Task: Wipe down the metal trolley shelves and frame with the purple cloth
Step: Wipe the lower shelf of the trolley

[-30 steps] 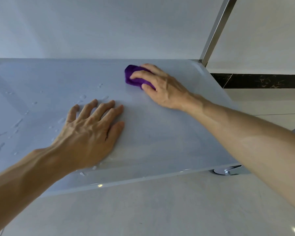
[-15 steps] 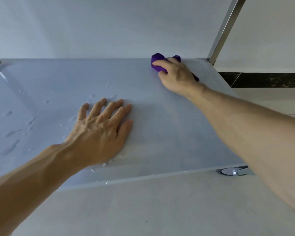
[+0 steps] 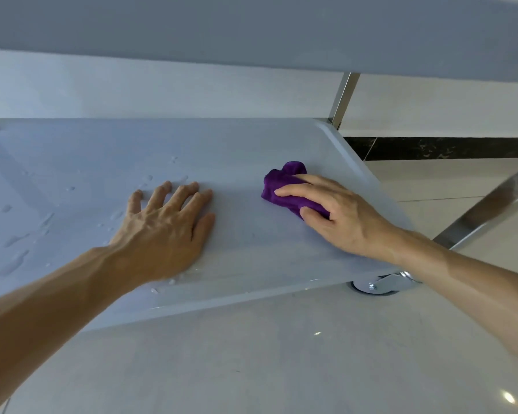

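Right hand [image 3: 338, 218] grasps the purple cloth [image 3: 284, 186] near the shelf's [image 3: 237, 150] right edge to wipe; left hand [image 3: 165, 228] lies flat with fingers released, likely bracing.

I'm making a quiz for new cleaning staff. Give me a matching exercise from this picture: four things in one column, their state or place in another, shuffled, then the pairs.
1. left hand
2. right hand
3. purple cloth
4. water drops

A. bunched up on the shelf
B. flat on the shelf, fingers spread
C. scattered over the shelf's left part
D. gripping the cloth

Pairs: 1-B, 2-D, 3-A, 4-C
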